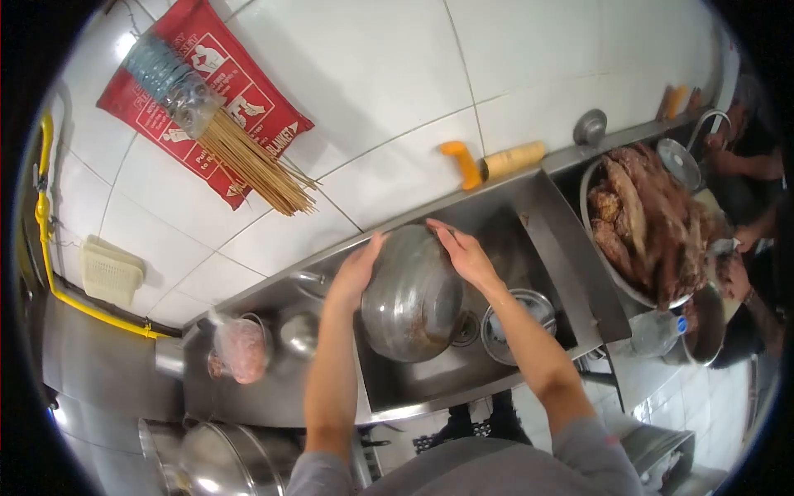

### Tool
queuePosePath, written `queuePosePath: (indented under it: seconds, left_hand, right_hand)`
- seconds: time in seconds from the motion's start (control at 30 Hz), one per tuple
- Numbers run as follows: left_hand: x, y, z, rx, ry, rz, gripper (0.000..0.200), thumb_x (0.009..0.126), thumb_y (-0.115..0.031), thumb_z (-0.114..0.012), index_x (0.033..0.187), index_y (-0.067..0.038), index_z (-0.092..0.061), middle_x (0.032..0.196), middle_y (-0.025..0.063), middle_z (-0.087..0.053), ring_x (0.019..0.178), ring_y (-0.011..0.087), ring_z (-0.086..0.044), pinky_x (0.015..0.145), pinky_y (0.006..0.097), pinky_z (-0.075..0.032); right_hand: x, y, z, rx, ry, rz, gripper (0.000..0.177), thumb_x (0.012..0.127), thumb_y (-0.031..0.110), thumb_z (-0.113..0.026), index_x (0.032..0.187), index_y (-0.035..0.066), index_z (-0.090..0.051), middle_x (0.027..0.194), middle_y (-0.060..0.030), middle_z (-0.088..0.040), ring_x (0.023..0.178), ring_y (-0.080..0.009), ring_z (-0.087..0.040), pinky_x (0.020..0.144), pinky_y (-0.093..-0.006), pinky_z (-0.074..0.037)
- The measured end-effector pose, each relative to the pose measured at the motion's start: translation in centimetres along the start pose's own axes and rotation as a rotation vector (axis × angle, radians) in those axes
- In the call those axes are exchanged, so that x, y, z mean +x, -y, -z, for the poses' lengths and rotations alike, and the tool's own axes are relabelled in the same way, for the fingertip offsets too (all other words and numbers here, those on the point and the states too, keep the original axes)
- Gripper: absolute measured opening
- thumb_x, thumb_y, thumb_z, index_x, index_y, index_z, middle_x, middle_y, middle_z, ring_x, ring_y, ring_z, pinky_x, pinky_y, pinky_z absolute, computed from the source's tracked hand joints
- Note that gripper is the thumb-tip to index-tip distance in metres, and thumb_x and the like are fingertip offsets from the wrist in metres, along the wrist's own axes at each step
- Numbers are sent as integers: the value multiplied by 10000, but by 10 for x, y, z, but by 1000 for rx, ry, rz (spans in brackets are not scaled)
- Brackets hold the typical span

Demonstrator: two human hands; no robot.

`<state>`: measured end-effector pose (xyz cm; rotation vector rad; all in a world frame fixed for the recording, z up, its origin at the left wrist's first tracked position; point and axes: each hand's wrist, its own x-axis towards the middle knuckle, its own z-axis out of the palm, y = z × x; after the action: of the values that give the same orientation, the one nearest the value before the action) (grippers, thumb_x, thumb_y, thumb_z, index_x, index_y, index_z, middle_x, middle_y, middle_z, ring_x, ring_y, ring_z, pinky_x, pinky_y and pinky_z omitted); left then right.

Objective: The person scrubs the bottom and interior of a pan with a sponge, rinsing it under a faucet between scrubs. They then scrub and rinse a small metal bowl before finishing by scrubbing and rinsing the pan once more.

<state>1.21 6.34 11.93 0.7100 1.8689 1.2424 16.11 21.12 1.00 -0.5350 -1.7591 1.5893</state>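
Note:
A large, rounded metal bowl (411,289) is tilted over the sink basin (389,384), its surface wet-looking with brownish smears near the lower right. My left hand (357,269) presses against its left side, and my right hand (466,256) grips its upper right edge. Under my right forearm, a round metal lid or strainer (495,335) lies in the basin, partly covered by the arm. The drain (466,329) shows just right of the bowl.
Left of the basin are a bag of pink meat (241,351) and a round metal utensil (299,335). Skewers (256,169) hang before a red fire-blanket pouch (227,50). A bowl of meat chunks (637,223), a plastic bottle (653,332) and other people's hands (736,277) are at right.

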Motion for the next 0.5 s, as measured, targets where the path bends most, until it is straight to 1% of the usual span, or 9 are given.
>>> queuePosePath:
  seconds: [0.07, 0.17, 0.23, 0.3, 0.33, 0.37, 0.4, 0.47, 0.5]
  left_hand:
    - [-41, 35, 0, 51, -131, -165, 555, 1005, -422, -555, 1302, 45, -593, 1265, 109, -643, 1172, 185, -575, 1030, 334, -420]
    - [-49, 61, -6, -169, -162, -93, 509, 1006, -385, -565, 1282, 42, -606, 1244, 103, -654, 1168, 165, -577, 1032, 327, -417]
    - [-23, 38, -7, -30, -12, -142, 435, 1012, -340, -567, 1220, 36, -635, 1163, 80, -671, 1085, 134, -589, 961, 309, -448]
    - [-52, 52, -32, -115, -146, -277, 406, 1018, -330, -560, 1166, 38, -647, 1068, 58, -665, 998, 118, -577, 894, 287, -451]
    - [-67, 63, -44, -152, -250, -398, 384, 1024, -320, -553, 1112, 39, -659, 973, 36, -659, 910, 102, -564, 827, 265, -455]
    - [-73, 86, -51, 10, -333, -305, 378, 1040, -316, -520, 1022, 32, -666, 811, 15, -592, 779, 92, -494, 706, 261, -429]
    - [-70, 94, -76, -90, -529, -417, 384, 1048, -305, -503, 945, 33, -651, 737, 10, -558, 728, 88, -469, 650, 267, -413]
    - [-73, 83, -85, -45, -567, -362, 432, 1062, -313, -465, 822, 24, -591, 698, -2, -520, 681, 84, -437, 589, 289, -384]
    - [-71, 79, -89, -61, -567, -361, 432, 1062, -313, -465, 822, 24, -591, 698, -2, -520, 681, 84, -437, 589, 289, -384]
  right_hand:
    - [1, -1, 5, 29, -20, -45, 448, 1052, 362, -431, 1336, 53, -588, 1377, -145, -586, 1323, -298, -505, 1109, -325, -355]
    - [-14, -12, -6, -9, -104, -52, 449, 1060, 334, -435, 1339, 12, -573, 1387, -146, -579, 1324, -254, -511, 1107, -315, -351]
    - [-16, -7, -6, 31, -189, 46, 465, 1073, 329, -407, 1372, -1, -542, 1414, -105, -565, 1326, -210, -493, 1109, -285, -331]
    - [-10, 7, 4, -35, -207, 100, 461, 1073, 321, -407, 1369, -5, -544, 1419, -102, -560, 1334, -213, -487, 1110, -278, -330]
    - [-11, 8, 5, -66, -222, 126, 425, 1060, 287, -428, 1360, 15, -559, 1440, -114, -536, 1370, -283, -441, 1134, -344, -310]
    - [-18, 7, 0, -87, -241, 141, 394, 1047, 252, -448, 1351, 35, -573, 1461, -127, -511, 1406, -353, -395, 1158, -409, -291]
    - [-30, 15, -8, -89, -238, 135, 394, 1047, 252, -448, 1351, 35, -573, 1461, -127, -511, 1406, -353, -395, 1158, -409, -291]
    - [-60, 51, -21, -494, -187, 390, 379, 1030, 247, -459, 1325, 59, -605, 1469, -90, -505, 1400, -380, -386, 1158, -541, -245]
    - [-80, 62, -23, -508, -180, 394, 379, 1030, 247, -459, 1325, 59, -605, 1469, -90, -505, 1400, -380, -386, 1158, -541, -245]
